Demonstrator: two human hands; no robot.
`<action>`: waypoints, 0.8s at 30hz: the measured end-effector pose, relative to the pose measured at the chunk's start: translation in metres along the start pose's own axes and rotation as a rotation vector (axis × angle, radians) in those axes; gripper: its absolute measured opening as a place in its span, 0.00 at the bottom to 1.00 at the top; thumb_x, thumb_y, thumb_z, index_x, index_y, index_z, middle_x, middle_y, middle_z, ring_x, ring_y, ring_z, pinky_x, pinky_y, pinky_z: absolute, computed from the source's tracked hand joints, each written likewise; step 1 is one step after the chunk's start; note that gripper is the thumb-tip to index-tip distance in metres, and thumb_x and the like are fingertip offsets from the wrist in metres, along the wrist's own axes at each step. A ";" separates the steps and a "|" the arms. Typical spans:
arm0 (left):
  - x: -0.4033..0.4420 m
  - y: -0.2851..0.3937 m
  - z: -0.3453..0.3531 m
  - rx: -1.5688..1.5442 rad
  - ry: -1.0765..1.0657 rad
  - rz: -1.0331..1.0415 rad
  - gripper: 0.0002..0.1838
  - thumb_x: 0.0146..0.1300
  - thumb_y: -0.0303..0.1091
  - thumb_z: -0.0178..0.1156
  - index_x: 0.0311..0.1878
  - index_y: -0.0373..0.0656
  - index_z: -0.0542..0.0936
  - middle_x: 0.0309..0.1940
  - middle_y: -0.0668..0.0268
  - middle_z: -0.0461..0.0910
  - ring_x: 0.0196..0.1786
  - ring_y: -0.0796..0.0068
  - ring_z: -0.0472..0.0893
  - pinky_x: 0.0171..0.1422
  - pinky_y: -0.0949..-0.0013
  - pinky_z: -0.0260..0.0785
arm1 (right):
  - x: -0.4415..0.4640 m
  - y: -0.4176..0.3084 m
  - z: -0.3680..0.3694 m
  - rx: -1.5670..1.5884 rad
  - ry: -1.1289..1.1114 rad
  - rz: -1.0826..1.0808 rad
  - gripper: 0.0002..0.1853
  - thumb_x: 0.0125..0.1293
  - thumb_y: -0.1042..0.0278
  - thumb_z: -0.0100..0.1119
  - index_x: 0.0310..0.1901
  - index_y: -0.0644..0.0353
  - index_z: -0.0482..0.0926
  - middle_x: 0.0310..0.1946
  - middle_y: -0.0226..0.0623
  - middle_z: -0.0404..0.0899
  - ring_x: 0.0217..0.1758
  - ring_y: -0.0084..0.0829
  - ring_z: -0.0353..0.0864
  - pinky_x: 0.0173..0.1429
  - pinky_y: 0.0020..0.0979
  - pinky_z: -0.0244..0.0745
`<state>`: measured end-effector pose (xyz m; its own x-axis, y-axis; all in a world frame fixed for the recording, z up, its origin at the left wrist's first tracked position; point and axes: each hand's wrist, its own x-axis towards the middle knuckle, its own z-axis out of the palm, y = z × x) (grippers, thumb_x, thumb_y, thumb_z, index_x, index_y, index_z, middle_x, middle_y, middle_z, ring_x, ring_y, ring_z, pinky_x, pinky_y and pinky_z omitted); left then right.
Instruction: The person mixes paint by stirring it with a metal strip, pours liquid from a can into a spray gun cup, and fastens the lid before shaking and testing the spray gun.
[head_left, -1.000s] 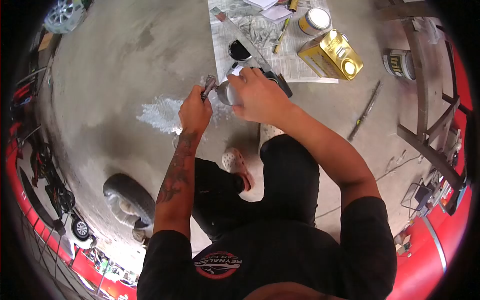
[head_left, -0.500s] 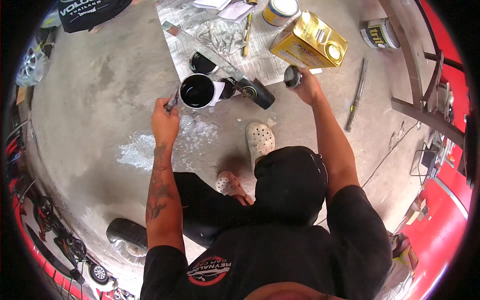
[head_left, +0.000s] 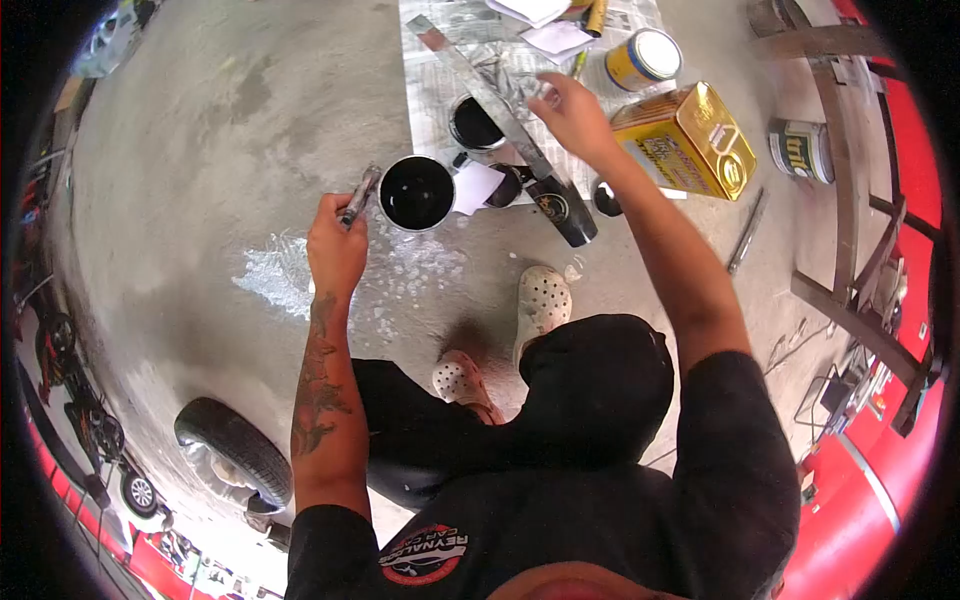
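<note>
My left hand (head_left: 338,240) is closed around the metallic handle of a spray gun (head_left: 358,198). Beside that handle is its uncovered round cup (head_left: 417,193), holding glossy black liquid. My right hand (head_left: 578,120) reaches over the newspaper, its fingers curved and apart beside a crumpled greyish rag or plastic sheet (head_left: 508,80); whether they touch it is unclear. Under my right forearm lies a small dark round lid or cup (head_left: 606,198), partly hidden. A long flat strip (head_left: 480,90) with a black end lies across a can of black liquid (head_left: 476,124).
Newspaper (head_left: 425,75) covers part of the concrete floor. A gold rectangular tin (head_left: 690,140) and a yellow-blue can (head_left: 643,60) stand right of my right hand. Farther right are a labelled can (head_left: 800,150) and a brown metal frame (head_left: 850,180). A tyre (head_left: 235,450) lies at lower left.
My right hand has let go of the small dark round piece, now on the floor, and moved up-left toward the crumpled sheet. My left hand still holds the spray gun. The view has shifted.
</note>
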<state>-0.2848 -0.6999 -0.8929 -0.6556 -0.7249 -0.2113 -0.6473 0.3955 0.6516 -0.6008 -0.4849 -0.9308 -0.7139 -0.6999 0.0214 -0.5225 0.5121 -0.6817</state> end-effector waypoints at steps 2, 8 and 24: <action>-0.002 0.009 -0.007 -0.007 -0.013 -0.043 0.15 0.62 0.26 0.65 0.52 0.41 0.78 0.45 0.52 0.86 0.47 0.50 0.86 0.52 0.55 0.76 | 0.052 -0.014 0.028 0.024 -0.198 0.048 0.29 0.64 0.51 0.67 0.60 0.65 0.79 0.41 0.55 0.86 0.44 0.50 0.87 0.50 0.43 0.80; -0.011 -0.002 -0.008 -0.053 0.009 -0.014 0.15 0.61 0.27 0.65 0.51 0.42 0.78 0.45 0.54 0.86 0.46 0.50 0.86 0.52 0.55 0.76 | 0.111 -0.009 0.092 -0.068 -0.278 0.161 0.22 0.65 0.52 0.67 0.46 0.66 0.86 0.32 0.50 0.87 0.38 0.42 0.88 0.47 0.41 0.81; -0.003 0.022 0.027 -0.056 -0.283 0.009 0.18 0.60 0.29 0.63 0.55 0.43 0.77 0.45 0.56 0.86 0.41 0.56 0.85 0.49 0.57 0.75 | -0.040 -0.038 -0.081 0.497 -0.008 0.207 0.10 0.76 0.65 0.57 0.48 0.62 0.80 0.35 0.24 0.78 0.38 0.19 0.73 0.45 0.27 0.70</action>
<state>-0.3069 -0.6739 -0.8974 -0.7489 -0.5320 -0.3951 -0.6234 0.3636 0.6922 -0.5904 -0.4361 -0.8465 -0.7743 -0.6136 -0.1545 -0.0861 0.3441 -0.9350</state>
